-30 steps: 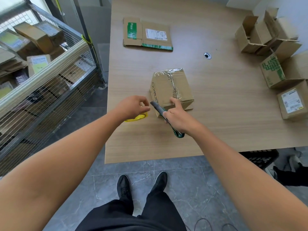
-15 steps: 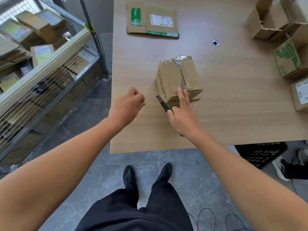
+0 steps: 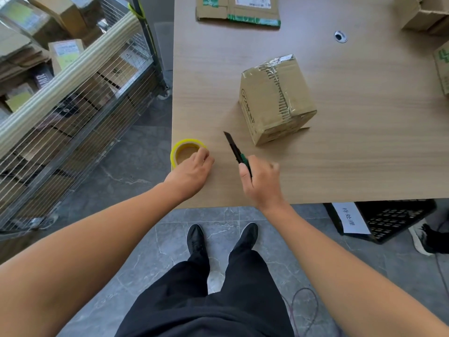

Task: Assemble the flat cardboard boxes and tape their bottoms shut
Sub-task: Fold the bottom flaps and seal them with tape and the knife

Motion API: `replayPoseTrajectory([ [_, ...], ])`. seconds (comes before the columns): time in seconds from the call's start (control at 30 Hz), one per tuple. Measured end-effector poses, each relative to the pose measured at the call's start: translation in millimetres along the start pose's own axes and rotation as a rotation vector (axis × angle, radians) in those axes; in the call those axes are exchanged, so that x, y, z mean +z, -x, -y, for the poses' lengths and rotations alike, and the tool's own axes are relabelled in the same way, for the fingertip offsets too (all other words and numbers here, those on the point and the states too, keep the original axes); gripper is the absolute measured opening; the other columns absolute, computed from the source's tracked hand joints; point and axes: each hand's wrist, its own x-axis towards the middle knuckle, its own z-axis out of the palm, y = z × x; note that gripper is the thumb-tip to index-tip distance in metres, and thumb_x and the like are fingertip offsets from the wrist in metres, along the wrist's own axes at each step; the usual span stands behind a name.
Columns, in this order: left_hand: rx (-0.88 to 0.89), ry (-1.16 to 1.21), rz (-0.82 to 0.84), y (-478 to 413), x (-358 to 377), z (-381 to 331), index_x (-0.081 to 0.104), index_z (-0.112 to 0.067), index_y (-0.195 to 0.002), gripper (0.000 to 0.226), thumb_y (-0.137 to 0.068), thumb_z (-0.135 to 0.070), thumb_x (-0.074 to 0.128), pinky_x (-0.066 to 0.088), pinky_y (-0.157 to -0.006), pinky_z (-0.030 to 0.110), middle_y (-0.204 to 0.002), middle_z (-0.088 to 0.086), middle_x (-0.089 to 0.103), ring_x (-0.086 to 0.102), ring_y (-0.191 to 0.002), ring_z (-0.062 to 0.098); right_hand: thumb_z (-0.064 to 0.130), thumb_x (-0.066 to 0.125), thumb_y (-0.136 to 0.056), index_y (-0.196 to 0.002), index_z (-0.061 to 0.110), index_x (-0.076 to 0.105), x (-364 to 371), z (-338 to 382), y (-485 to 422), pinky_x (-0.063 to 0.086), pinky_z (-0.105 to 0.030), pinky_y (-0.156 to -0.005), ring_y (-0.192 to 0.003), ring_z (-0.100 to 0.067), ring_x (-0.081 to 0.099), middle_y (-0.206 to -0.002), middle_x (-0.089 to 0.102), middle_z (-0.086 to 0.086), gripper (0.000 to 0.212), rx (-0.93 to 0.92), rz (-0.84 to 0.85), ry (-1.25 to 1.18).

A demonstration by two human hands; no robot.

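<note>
On the wooden table the taped cardboard box stands, seam up, just beyond the hands. The left hand grips a tape roll at the table's left edge; the right hand clasps a utility knife.

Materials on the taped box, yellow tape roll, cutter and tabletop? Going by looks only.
box: matte brown corrugated cardboard, fluting exposed along the seam, under glossy clear tape.
tape roll: translucent yellowish plastic film on a brown core, probably cardboard.
cutter: dark body with green grip, likely plastic; blade metal not discernible.
table: matte wood-grain top, probably laminate.
</note>
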Motion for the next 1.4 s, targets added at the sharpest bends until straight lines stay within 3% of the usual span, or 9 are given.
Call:
replayPoseTrajectory([
  [0.1, 0.02, 0.01, -0.001, 4.8, 3.9, 3.6, 0.034, 0.001, -0.147, 0.055, -0.093, 0.005, 0.043, 0.04, -0.105, 0.041, -0.141, 0.022, 0.03, 0.044, -0.121, 0.036, 0.031, 0.039, -0.107, -0.1, 0.007, 0.048, 20.6, 3.3, -3.5, 0.045, -0.045, -0.067, -0.079, -0.04, 0.06, -0.083, 0.062, -0.013, 0.027, 0.218, 0.183, -0.066],
  [0.23, 0.019, 0.085, 0.029, 8.0, 6.0, 9.6, 0.02, -0.002, -0.156, 0.074, -0.089, 0.006, 0.048, 0.036, -0.112, 0.04, -0.144, 0.018, 0.023, 0.034, -0.133, 0.034, 0.025, 0.04, -0.104, -0.13, 0.002, 0.044, 44.3, 14.2, -11.6, 0.042, -0.049, -0.092, -0.114, -0.042, 0.049, -0.126, 0.053, -0.022, 0.035, 0.298, 0.285, 0.079],
  [0.53, -0.243, 0.553, -0.256, 7.9, -20.5, -5.7, 0.051, -0.01, -0.14, 0.037, -0.105, -0.022, 0.045, 0.026, -0.115, 0.041, -0.139, 0.012, 0.042, 0.039, -0.131, 0.028, 0.041, 0.05, -0.103, -0.16, 0.006, 0.014, 58.0, 18.6, -12.2, 0.035, -0.045, -0.11, -0.131, -0.035, 0.035, -0.148, 0.03, -0.017, 0.076, 0.353, 0.377, 0.032],
  [0.7, -0.347, 0.754, -0.531, -25.4, -65.5, -66.2, 0.052, -0.001, -0.136, 0.043, -0.106, -0.028, 0.037, 0.026, -0.117, 0.032, -0.141, 0.013, 0.046, 0.04, -0.134, 0.025, 0.029, 0.049, -0.099, -0.134, 0.006, 0.057, -0.6, 7.9, -5.6, 0.04, -0.041, -0.102, -0.112, -0.028, 0.049, -0.116, 0.054, -0.007, 0.042, 0.35, -0.153, -0.292],
  [0.87, -0.373, 0.753, -0.648, -82.2, -101.1, -127.5, 0.04, -0.002, -0.148, 0.05, -0.106, -0.028, 0.041, 0.007, -0.125, 0.035, -0.159, 0.012, 0.032, 0.016, -0.152, 0.029, 0.031, 0.047, -0.094, -0.115, 0.019, 0.057, -87.6, -35.7, -40.8, 0.046, -0.046, -0.1, -0.11, -0.023, 0.056, -0.111, 0.058, -0.002, 0.026, 0.396, -0.548, -0.518],
  [1.03, -0.465, 0.584, -0.701, -122.8, -93.2, -149.3, 0.029, -0.008, -0.155, 0.062, -0.103, -0.041, 0.039, -0.001, -0.125, 0.034, -0.166, 0.008, 0.019, 0.002, -0.155, 0.024, 0.036, 0.049, -0.095, -0.138, 0.007, 0.05, -115.8, -65.3, -100.4, 0.036, -0.023, -0.111, -0.129, -0.013, 0.048, -0.133, 0.051, -0.003, 0.051, 0.238, -0.312, -0.477],
  [1.1, -0.532, 0.619, -0.707, -130.8, -77.8, -148.2, 0.025, -0.007, -0.156, 0.065, -0.103, -0.041, 0.038, 0.001, -0.125, 0.035, -0.166, 0.01, 0.016, 0.002, -0.155, 0.024, 0.032, 0.051, -0.097, -0.144, 0.002, 0.044, -107.8, -70.8, -119.4, 0.032, -0.025, -0.115, -0.135, -0.018, 0.043, -0.14, 0.047, -0.009, 0.057, 0.185, -0.208, -0.421],
  [1.23, -0.632, 0.917, -0.744, -147.5, -47.6, -138.0, 0.022, -0.007, -0.157, 0.067, -0.102, -0.044, 0.034, 0.011, -0.125, 0.039, -0.165, 0.009, 0.018, 0.013, -0.153, 0.019, 0.031, 0.055, -0.102, -0.157, 0.008, 0.031, -92.1, -84.2, -138.7, 0.024, -0.025, -0.12, -0.148, -0.018, 0.033, -0.159, 0.038, -0.009, 0.064, 0.229, -0.075, -0.438],
  [1.4, -0.571, 1.381, -0.791, -164.1, -25.2, -129.4, 0.034, -0.005, -0.152, 0.061, -0.103, -0.04, 0.025, 0.026, -0.121, 0.047, -0.156, 0.011, 0.04, 0.034, -0.146, 0.019, 0.042, 0.062, -0.095, -0.155, 0.014, 0.04, -74.2, -108.8, -141.2, 0.035, -0.028, -0.117, -0.142, -0.008, 0.044, -0.157, 0.046, 0.001, 0.069, 0.311, -0.116, -0.557],
])
